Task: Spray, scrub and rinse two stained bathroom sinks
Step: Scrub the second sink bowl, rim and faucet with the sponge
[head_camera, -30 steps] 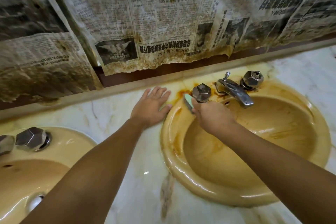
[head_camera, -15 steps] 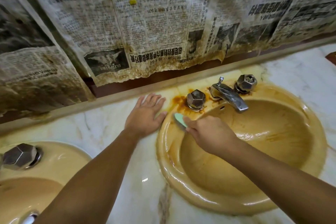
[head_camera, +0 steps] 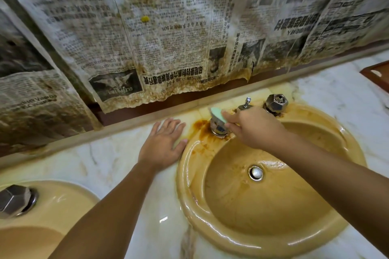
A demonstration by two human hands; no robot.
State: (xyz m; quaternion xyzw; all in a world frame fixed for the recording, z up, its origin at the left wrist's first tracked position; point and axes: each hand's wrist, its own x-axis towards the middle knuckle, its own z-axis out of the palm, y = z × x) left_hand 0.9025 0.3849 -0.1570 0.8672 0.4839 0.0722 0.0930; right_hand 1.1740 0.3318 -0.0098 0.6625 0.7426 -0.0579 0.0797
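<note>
Our right hand (head_camera: 252, 128) holds a small green sponge (head_camera: 217, 113), pinched between the thumb and fingers. The sponge sits on top of the left tap knob (head_camera: 217, 127) at the back of the yellow sink (head_camera: 189, 185). Brown stains (head_camera: 200, 125) spread on the rim just beside that knob. Our left hand (head_camera: 164, 145) lies flat on the marble counter (head_camera: 105, 162). Its fingers are straight and hold nothing, and its thumb is just beside the sink's rim. The other tap knob (head_camera: 276, 102) stands to the right, past our right hand. A shiny plug (head_camera: 255, 173) sits in the bottom of the bowl. A second sink (head_camera: 63, 195) with its own knob (head_camera: 14, 198) is at the far left. Dirty old newspaper (head_camera: 168, 38) hangs on the wall behind.
</note>
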